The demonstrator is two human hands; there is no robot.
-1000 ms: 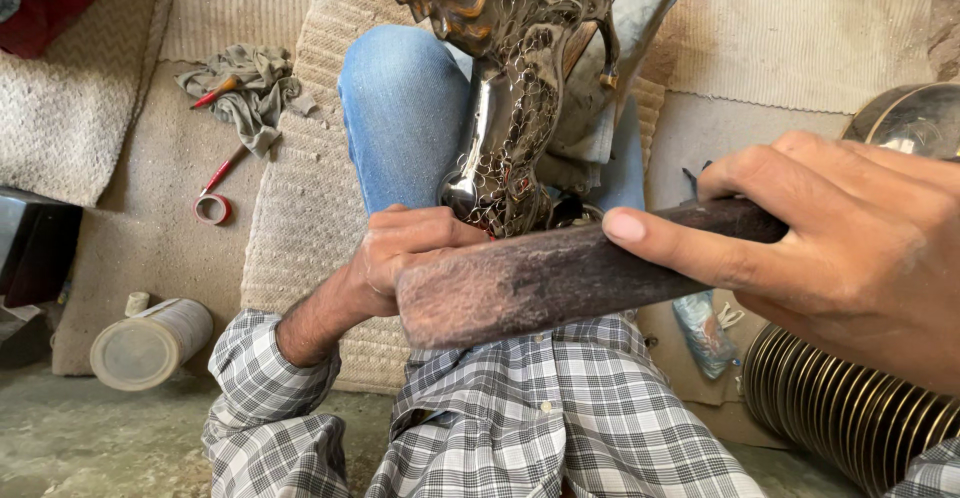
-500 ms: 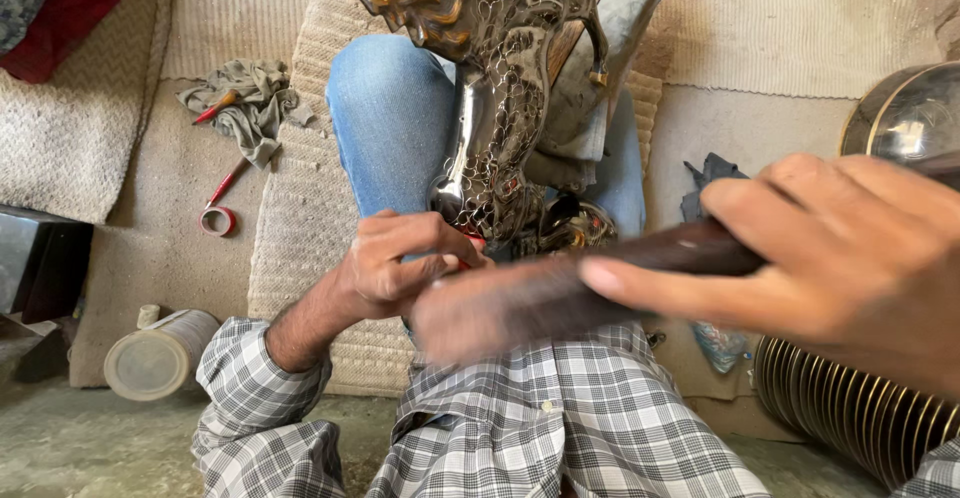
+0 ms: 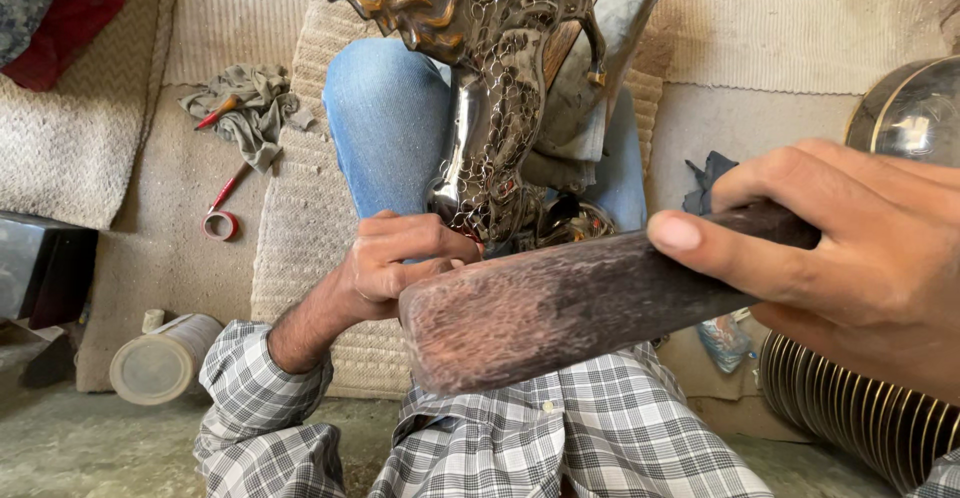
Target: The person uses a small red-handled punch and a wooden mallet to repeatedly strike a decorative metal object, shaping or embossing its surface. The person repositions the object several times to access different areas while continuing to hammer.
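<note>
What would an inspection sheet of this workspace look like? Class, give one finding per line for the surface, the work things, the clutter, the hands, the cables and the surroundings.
Surface: woven mat on a dusty floor.
Work things: ornate dark metal figure propped against a blue-jeaned knee; dark wooden mallet.
Clutter: grey rag, red-handled tool, white plastic tub.
Hands: left hand at the figure's base, fingers curled; what it pinches is hidden. Right hand grips the mallet handle.
Cables: nothing seen.
Surroundings: ribbed metal vessel at right, black box at left.
</note>
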